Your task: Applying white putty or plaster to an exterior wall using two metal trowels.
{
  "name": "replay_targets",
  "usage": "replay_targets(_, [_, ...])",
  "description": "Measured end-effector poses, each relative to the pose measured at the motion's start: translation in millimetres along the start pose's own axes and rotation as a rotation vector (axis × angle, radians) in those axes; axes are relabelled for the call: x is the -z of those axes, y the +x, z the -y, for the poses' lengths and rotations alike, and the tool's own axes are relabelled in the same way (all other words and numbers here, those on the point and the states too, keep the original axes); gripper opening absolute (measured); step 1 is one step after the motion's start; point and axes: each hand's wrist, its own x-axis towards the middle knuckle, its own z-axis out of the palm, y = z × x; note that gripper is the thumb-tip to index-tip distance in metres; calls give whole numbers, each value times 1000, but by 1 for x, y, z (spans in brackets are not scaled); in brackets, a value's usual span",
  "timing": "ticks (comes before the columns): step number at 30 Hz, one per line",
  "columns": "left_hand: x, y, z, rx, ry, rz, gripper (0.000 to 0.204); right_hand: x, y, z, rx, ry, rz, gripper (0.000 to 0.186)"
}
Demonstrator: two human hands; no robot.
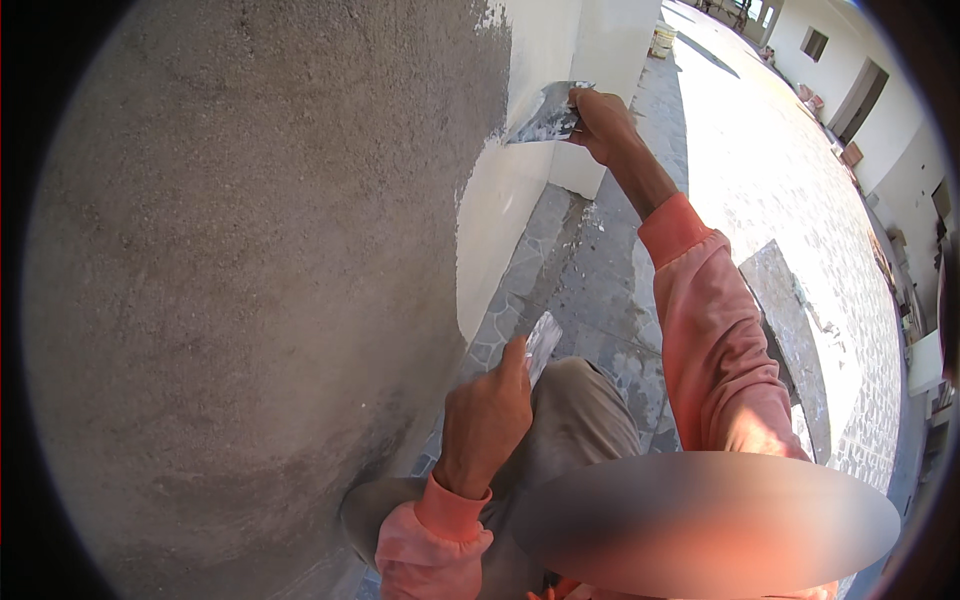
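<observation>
1. Right hand (600, 122), top center of the frame: fingers are closing around the right-hand edge of a wide metal blade (550, 115), pinching it firmly; the arm is stretching up from the lower right.
2. The wide metal blade is carrying smears of white paste. Its left edge is appearing to touch the wall, right where white is bordering grey.
3. Left hand (487, 425), just below center: fingers are curling into a fist, thumb side up, gripping a smaller metal blade (542, 345). The hand is hiding any handle. This blade is pointing up and slightly right, clear of the wall, its face showing whitish streaks.
4. Wall (250, 250): rough, bare grey is filling the left half of the frame. A smooth white coat (487, 225) is running down its right side, ragged along the left border, narrowing toward center.
5. White pillar (618, 60), upper center: standing just beyond the coated strip, behind the right hand.
6. Floor (520, 262): stone-patterned grey tiles are lying below the wall, whitish spots scattering near the pillar's foot.
7. Person: wearing salmon-colored sleeves (700, 320) and grey-brown trousers (590, 415); one bent knee is showing right under the smaller metal blade.
8. Right side: a flat grey slab (790, 330) is lying beside the right sleeve; sunlit paving (745, 150) is stretching beyond. A pale bucket (662, 40) is standing near the top edge.
</observation>
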Motion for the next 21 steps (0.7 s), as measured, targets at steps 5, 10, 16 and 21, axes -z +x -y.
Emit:
replay_targets(5, [2, 0, 0, -4, 11, 2, 25, 23, -2, -129, -293, -65, -91, 19])
replay_targets(10, [-2, 0, 0, -12, -3, -4, 25, 19, -8, -211, -400, -37, -40, 15])
replay_targets(16, [-2, 3, -1, 20, -43, 8, 25, -2, 5, -214, -390, 11, 59, 13])
replay_targets(21, [3, 2, 2, 66, -57, 13, 25, -25, 0, -168, -357, -37, 97, 17])
